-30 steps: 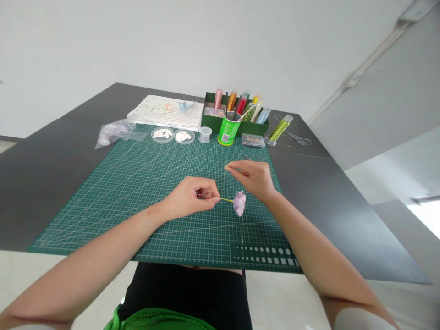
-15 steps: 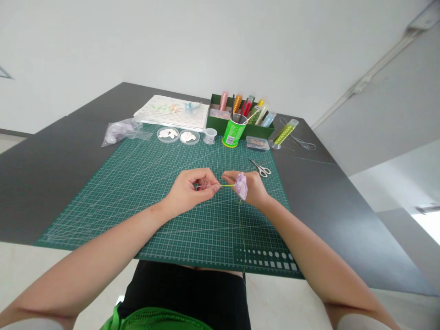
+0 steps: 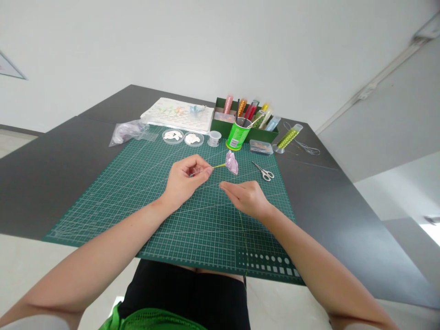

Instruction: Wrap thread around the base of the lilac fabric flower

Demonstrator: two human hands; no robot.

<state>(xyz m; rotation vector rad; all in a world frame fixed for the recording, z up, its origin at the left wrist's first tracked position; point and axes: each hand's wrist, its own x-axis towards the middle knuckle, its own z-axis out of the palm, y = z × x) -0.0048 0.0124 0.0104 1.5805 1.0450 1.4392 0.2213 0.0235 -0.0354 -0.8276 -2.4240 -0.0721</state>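
Note:
My left hand (image 3: 189, 178) pinches the thin stem of a pale purple artificial flower (image 3: 231, 163), whose head points right, with green wrapping just below it. A bare wire end shows inside the curled fingers. My right hand (image 3: 245, 196), closed in a pinch, is to the right of and nearer than the flower, apart from it. A fine yellow-green thread (image 3: 243, 229) runs from under the right hand down over the mat's front edge; its part between the hands is too thin to see. Small scissors (image 3: 264, 172) with white handles lie on the mat beyond the right hand.
Along the back of the green cutting mat (image 3: 113, 201) stand dishes of white pieces (image 3: 173, 136), a spool (image 3: 214, 138), a green can (image 3: 237, 135) with tools and a clear case (image 3: 261, 147). Behind are a dark green box (image 3: 220, 126) of tubes and a white board (image 3: 178, 114).
My right hand has swung from beyond the stem, past behind the flower, to the near side. My left hand has lifted the flower away and tilted it slightly upward.

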